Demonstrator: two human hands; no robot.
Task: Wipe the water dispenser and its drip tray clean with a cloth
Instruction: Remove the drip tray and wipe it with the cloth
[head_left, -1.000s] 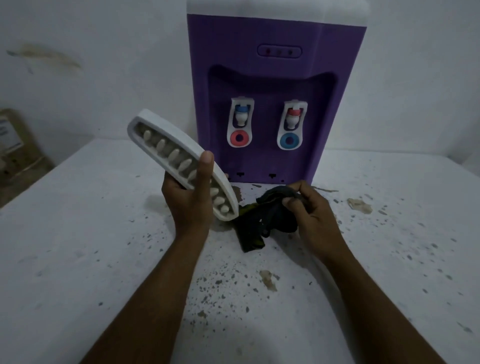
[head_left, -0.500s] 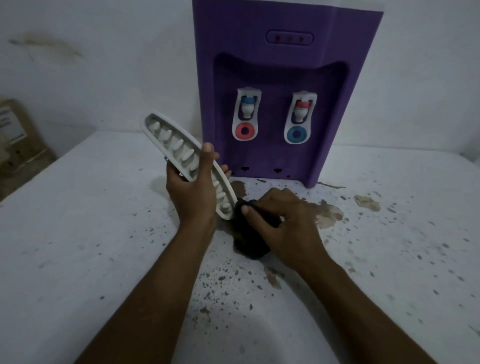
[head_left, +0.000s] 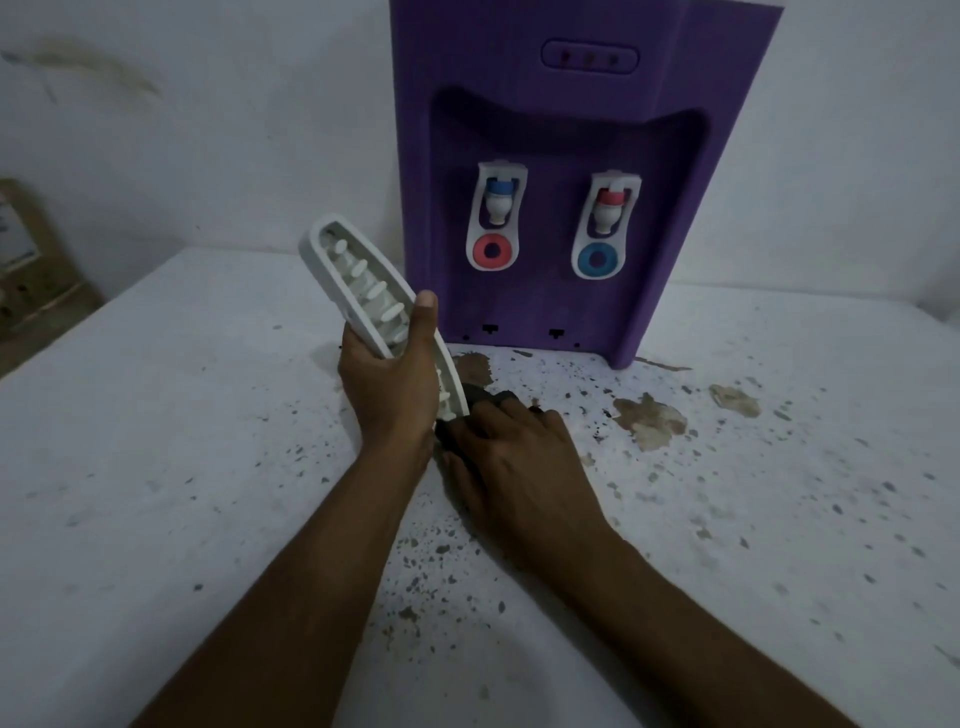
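Holding drip tray (head_left: 358, 291) tilted over worktop (head_left: 156, 415), detached from water dispenser (head_left: 545, 156), w/ left grip (head_left: 387, 384) clamped round its middle. Pressing dark cloth (head_left: 480, 397) at tray's lower end w/ right grip (head_left: 514, 462); can't tell if curled round it. Looks early: tray wipe barely begun, dispenser body prob. undone.

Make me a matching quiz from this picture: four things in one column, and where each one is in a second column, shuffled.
1. drip tray
2. cloth
3. water dispenser
4. brown stain

A. standing upright at the back of the table
B. on the table, right of the right hand
C. held tilted in the left hand
D. under the right hand

Pairs: 1-C, 2-D, 3-A, 4-B
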